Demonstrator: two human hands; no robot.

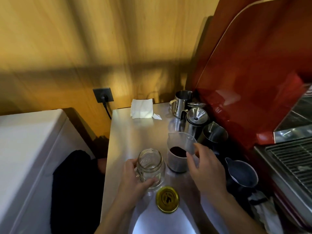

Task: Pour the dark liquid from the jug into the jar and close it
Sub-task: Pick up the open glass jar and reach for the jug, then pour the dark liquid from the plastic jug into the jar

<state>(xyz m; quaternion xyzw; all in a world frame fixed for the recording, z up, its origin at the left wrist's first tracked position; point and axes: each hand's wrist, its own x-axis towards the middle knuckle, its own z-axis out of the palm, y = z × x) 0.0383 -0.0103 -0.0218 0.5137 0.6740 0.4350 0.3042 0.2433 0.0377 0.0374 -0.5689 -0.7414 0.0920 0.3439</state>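
An empty clear glass jar (pixel 150 166) stands upright and lidless on the steel counter (pixel 133 132). My left hand (pixel 133 179) wraps around its near left side. Just right of it stands a clear plastic jug (pixel 179 152) holding dark liquid at the bottom. My right hand (pixel 205 168) sits at the jug's right side, fingers spread and touching its rim, without a closed grip. The gold lid (pixel 167 199) lies flat on the counter in front of the jar, between my forearms.
Several steel pitchers (pixel 181 103) and a funnel (pixel 197 115) crowd the back right beside a red espresso machine (pixel 253 81). A dark jug (pixel 241 173) stands right of my right hand. White folded napkins (pixel 142 108) lie at the back. A black cloth (pixel 74 183) hangs left.
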